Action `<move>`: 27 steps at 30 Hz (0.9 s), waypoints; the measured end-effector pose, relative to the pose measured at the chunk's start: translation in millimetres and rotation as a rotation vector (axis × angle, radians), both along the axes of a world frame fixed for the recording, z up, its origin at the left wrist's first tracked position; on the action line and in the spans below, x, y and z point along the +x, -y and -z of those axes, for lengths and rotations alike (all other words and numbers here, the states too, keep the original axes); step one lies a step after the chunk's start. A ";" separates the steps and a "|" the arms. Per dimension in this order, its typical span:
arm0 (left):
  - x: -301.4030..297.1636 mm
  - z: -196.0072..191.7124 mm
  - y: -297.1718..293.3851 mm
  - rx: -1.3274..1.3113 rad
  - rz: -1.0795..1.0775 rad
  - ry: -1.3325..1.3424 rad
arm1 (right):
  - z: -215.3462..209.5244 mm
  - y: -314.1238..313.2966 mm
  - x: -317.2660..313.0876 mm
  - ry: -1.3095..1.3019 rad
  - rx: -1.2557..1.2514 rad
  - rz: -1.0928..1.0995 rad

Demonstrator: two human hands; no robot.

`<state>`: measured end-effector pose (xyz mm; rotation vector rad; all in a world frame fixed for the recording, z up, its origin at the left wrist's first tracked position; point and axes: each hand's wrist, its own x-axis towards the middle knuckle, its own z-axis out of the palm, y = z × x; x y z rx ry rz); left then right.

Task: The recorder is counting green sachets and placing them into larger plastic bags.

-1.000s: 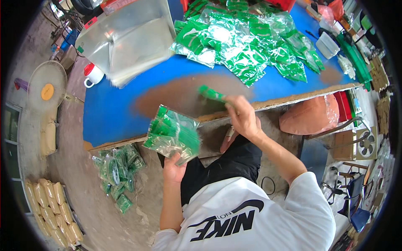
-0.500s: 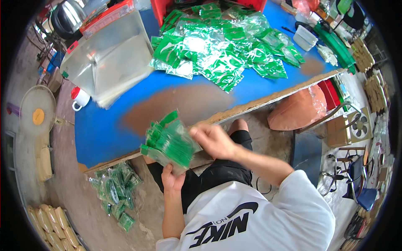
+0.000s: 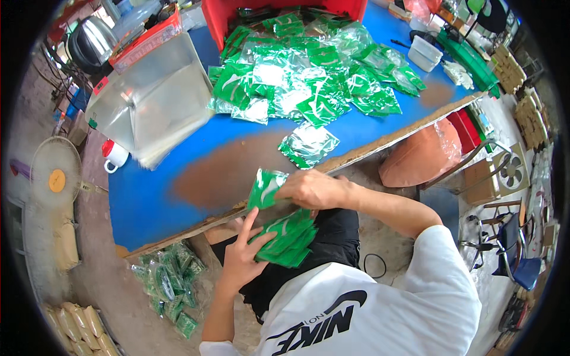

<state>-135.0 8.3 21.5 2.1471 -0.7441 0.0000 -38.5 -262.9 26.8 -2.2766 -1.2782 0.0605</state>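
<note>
Over my lap, at the table's front edge, my left hand (image 3: 242,261) holds a fanned stack of flat green packets (image 3: 288,242), its fingers partly apart across the near side. Its index finger reaches up to the lower edge of a single green-and-white packet (image 3: 262,188). My right hand (image 3: 316,190) is closed, fingertips pinching that packet's right side; part of the packet is hidden behind them. One shiny green packet (image 3: 307,146) lies on the table just beyond my right hand. Farther back is a large heap of similar clear-and-green packets (image 3: 285,71).
A red bin (image 3: 212,22) stands behind the heap on the blue table (image 3: 139,207). To the left are clear plastic sleeves (image 3: 155,101), a red-lidded mug (image 3: 114,155) and a kettle (image 3: 93,43). Bagged green packets (image 3: 169,279) lie on the floor, near a standing fan (image 3: 56,172).
The clear bag around the stack is no longer seen there. A packet now lies near the table edge. The stack has shifted right, and my right hand now grips a single packet.
</note>
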 end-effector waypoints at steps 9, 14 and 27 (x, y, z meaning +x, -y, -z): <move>-11.7 39.4 -28.7 -0.760 -0.199 -0.407 | 25.4 63.5 42.2 0.370 -0.082 0.430; -32.3 66.4 -3.7 -1.829 0.056 -1.014 | 19.4 22.0 41.8 0.277 -0.048 0.326; -11.4 96.4 32.1 -1.813 -0.439 -1.153 | 38.8 37.3 114.1 0.480 -0.123 1.162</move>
